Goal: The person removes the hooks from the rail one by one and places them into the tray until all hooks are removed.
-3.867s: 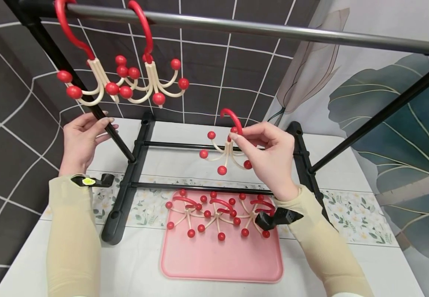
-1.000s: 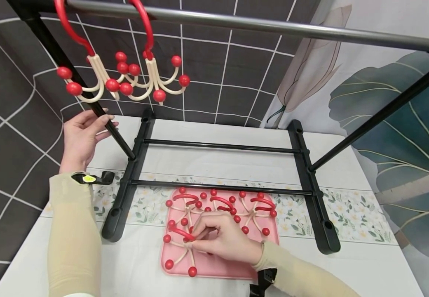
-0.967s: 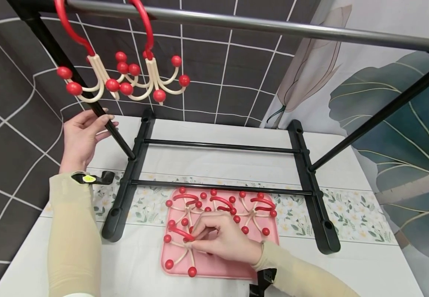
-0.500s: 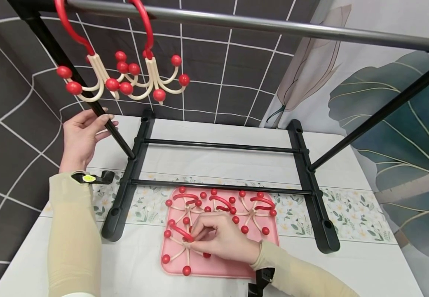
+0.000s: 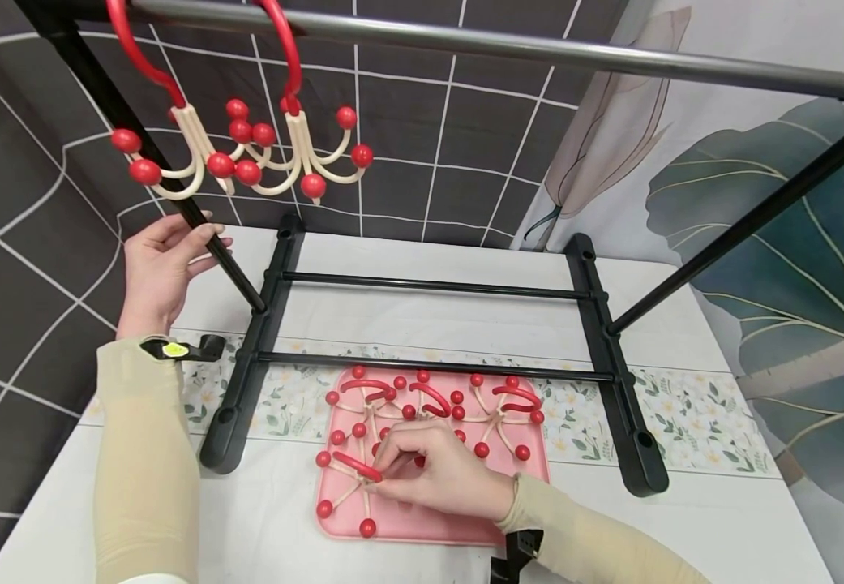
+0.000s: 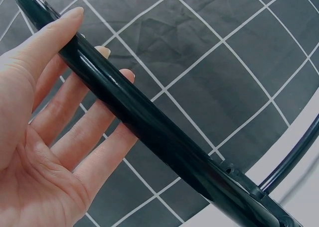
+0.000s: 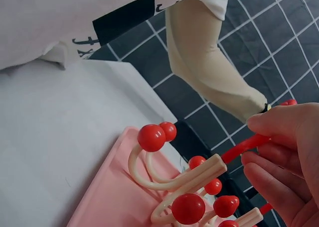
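My left hand (image 5: 159,280) holds the slanted black post (image 6: 149,120) of the rack, thumb in front and fingers behind. Over the near left part of the pink tray (image 5: 458,531), my right hand (image 5: 443,474) pinches the red hook of a cream multi-arm hanger (image 7: 192,179) tipped with red balls. This hanger stands with its arms spread and its hook toward my thumb. Part of it is hidden behind my right fingers in the head view. Farther back in the tray lie three similar hangers, one of them a right-hand hanger (image 5: 496,418).
Two more such hangers, one at the far left (image 5: 191,142) and another beside it (image 5: 297,146), hang from the metal top rail (image 5: 465,45). The rack's black feet and crossbars (image 5: 429,284) stand on the white table (image 5: 261,519) behind the tray.
My right hand has brought the hanger down from mid-air within the rack to the tray's near left. During the last second the hanger turned slightly. My left hand stayed on the post.
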A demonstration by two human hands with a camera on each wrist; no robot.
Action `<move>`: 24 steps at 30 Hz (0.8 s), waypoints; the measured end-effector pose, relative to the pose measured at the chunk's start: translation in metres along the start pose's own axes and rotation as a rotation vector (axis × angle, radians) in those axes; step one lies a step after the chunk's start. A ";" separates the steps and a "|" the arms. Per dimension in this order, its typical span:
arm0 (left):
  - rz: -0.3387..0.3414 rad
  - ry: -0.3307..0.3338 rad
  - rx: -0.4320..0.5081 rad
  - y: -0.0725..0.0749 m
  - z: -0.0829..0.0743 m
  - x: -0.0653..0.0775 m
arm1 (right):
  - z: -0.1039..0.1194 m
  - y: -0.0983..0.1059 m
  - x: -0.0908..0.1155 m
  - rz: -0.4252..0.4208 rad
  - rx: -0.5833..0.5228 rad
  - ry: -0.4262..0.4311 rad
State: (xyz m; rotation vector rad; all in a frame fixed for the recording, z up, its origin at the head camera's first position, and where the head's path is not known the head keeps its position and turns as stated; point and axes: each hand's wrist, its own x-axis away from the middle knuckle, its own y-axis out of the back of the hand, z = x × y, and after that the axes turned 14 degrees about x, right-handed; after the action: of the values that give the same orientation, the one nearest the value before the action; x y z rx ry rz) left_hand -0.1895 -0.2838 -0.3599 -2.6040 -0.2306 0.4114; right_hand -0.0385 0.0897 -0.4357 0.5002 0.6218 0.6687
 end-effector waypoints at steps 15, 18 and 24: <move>0.005 -0.006 -0.006 0.000 0.000 0.000 | 0.003 0.005 -0.001 -0.033 0.018 0.026; 0.007 -0.009 -0.006 0.000 0.000 0.000 | 0.005 0.008 -0.002 -0.032 0.009 0.031; 0.002 -0.016 -0.016 -0.001 0.000 0.000 | 0.011 0.028 -0.008 -0.036 -0.069 0.009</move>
State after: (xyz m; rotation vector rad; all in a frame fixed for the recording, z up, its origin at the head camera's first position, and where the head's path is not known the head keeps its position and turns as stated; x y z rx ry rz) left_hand -0.1897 -0.2832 -0.3599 -2.6180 -0.2370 0.4328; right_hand -0.0477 0.1012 -0.4085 0.4210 0.6126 0.6565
